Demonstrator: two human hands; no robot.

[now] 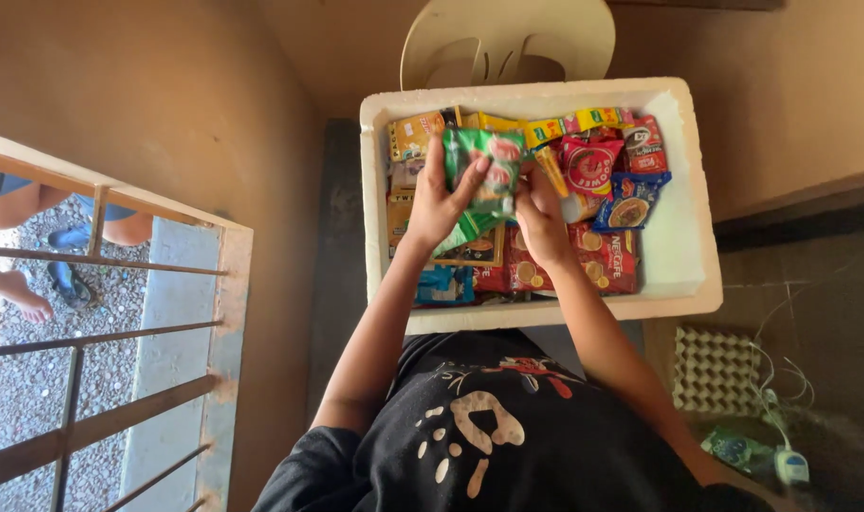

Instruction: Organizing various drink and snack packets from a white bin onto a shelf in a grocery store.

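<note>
A white foam box (683, 237) sits in front of me, filled with several small colourful sachets and packets. My left hand (437, 204) and my right hand (544, 220) both grip a strip of green sachets (487, 175) over the middle of the box. Red coffee sachets (598, 261) lie under my right hand. A blue packet (629, 201) and a red packet (591, 163) sit to the right of my hands.
A beige plastic chair (508, 43) stands behind the box. A grey egg tray (715, 368) and a white cable (778, 417) are at lower right. A metal railing (100, 332) runs on the left; another person's legs and sandals (72, 280) show beyond it.
</note>
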